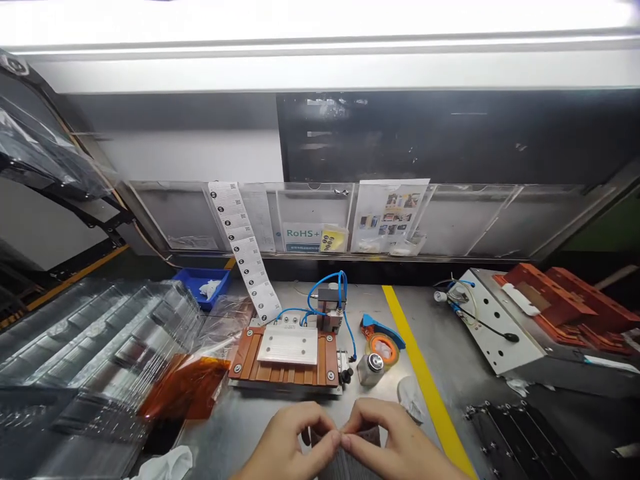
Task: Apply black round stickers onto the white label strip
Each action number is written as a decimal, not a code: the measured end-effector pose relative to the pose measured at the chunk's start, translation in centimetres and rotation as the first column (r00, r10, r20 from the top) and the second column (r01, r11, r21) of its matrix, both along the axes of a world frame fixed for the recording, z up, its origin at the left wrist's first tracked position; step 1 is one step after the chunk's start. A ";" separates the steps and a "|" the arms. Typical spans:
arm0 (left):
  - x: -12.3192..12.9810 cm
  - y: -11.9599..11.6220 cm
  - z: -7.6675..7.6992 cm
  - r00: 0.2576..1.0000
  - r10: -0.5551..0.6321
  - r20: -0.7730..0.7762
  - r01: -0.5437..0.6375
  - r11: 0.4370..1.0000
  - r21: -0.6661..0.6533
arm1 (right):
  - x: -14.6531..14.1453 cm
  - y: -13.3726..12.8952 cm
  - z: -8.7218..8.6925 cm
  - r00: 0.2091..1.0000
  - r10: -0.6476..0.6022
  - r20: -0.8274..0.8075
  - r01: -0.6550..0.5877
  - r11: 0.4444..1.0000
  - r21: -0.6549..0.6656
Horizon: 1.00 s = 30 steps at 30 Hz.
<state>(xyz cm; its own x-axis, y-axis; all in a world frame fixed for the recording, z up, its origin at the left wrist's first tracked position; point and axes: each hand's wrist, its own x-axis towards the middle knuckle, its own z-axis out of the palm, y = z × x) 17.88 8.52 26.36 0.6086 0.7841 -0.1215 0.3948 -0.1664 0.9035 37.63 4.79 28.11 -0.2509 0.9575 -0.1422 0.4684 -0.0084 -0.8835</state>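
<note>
Nearest, the left hand and the right hand, each grip clamped between thumb and fingers on the top edge of a dark ribbed sheet, the two grips together at its middle. That sheet at the near edge of the steel surface, in front of the wood-slatted fixture and off the fixture's white plate, with no piece seated on that plate so far. Much of the sheet hidden by the fingers and cut off by the lower frame edge.

Left of the fixture, an amber film sheet and a large heap of clear plastic packaging, with the number of pieces left inside impossible to count. Just right of the fixture, a glass jar with a metal cap and an orange tape roll. Directly behind the fixture, blue pneumatic tubing; farther behind, a blue tray and a hanging strip of QR-code labels. Well right of the fixture, a white perforated metal housing beside red blocks.
</note>
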 end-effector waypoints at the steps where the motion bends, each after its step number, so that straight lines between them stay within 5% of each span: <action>1: -0.1 -0.2 -0.3 1.000 0.003 0.016 -0.003 0.999 -0.037 | -0.1 0.0 -0.3 1.000 0.008 0.018 -0.009 1.000 0.010; 6: -0.4 -1.1 -1.2 0.991 0.114 0.066 -0.089 0.951 -0.297 | -0.6 -0.3 -2.1 0.995 0.045 0.088 -0.061 0.981 0.183; 14: -0.5 -1.4 -1.6 0.984 0.124 0.128 -0.067 0.921 -0.384 | -0.9 -1.2 -3.8 0.993 0.069 0.092 -0.106 0.856 0.506; 16: -0.4 -1.4 -1.5 0.982 0.129 0.138 -0.068 0.924 -0.377 | -0.9 -1.4 -4.3 0.998 0.062 0.021 -0.065 0.892 0.447; 19: -0.6 -1.6 -1.6 0.977 0.170 0.127 -0.125 0.945 -0.301 | -1.0 -1.6 -5.6 0.975 -0.051 -0.215 0.076 0.991 0.111; 23: -1.3 -1.7 -2.9 0.970 0.232 0.077 -0.215 0.959 -0.187 | -0.8 -1.7 -7.8 0.833 -0.317 -0.454 0.222 0.942 -0.251; 30: -0.6 -1.7 -6.0 0.898 0.392 0.201 -0.302 0.880 -0.368 | -1.3 -2.8 -8.3 0.844 -0.423 -0.331 0.378 0.905 -0.194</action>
<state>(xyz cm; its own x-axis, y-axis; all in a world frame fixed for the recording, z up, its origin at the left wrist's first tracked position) 17.23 6.86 20.34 0.3488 0.8956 -0.2762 0.1147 0.2517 0.9610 36.36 2.00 19.78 0.0961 0.9675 -0.2338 0.0552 -0.2397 -0.9693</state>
